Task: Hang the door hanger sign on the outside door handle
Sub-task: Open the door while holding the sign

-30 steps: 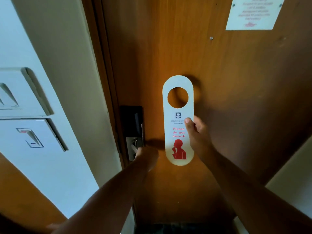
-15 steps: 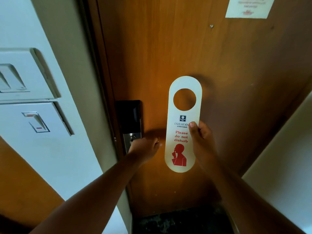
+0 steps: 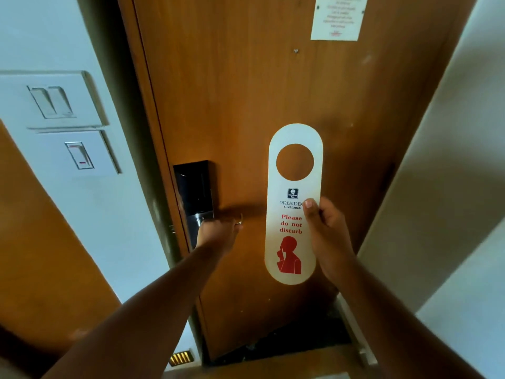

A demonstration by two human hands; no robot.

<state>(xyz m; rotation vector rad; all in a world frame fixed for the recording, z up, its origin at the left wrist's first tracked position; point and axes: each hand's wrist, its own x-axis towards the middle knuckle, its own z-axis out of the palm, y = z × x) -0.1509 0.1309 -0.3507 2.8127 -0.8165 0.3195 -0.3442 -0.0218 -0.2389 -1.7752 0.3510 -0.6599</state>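
I see one flat, smooth white door hanger sign (image 3: 293, 203), long with rounded ends and a round hole cut near its top. It is held upright in front of a brown wood-grain door (image 3: 246, 105), right of the lock and apart from it. Red print reads "Please do not disturb" above a red figure; a small dark logo sits higher up.

My right hand (image 3: 325, 228) grips the sign's right edge at mid-height, thumb pressed on the printed front, the other fingers hidden behind it. The thumb covers the end of the brand name.

My left hand (image 3: 218, 233) is closed around the metal door handle (image 3: 237, 220); only a shiny tip of the handle shows past the knuckles. Above it sits one glossy black rectangular lock plate (image 3: 195, 187).

On the pale wall at left are two white switch plates (image 3: 54, 99), stacked. One white paper notice (image 3: 337, 17) is fixed on the door at far right, cut off at the top, its text too small to read.
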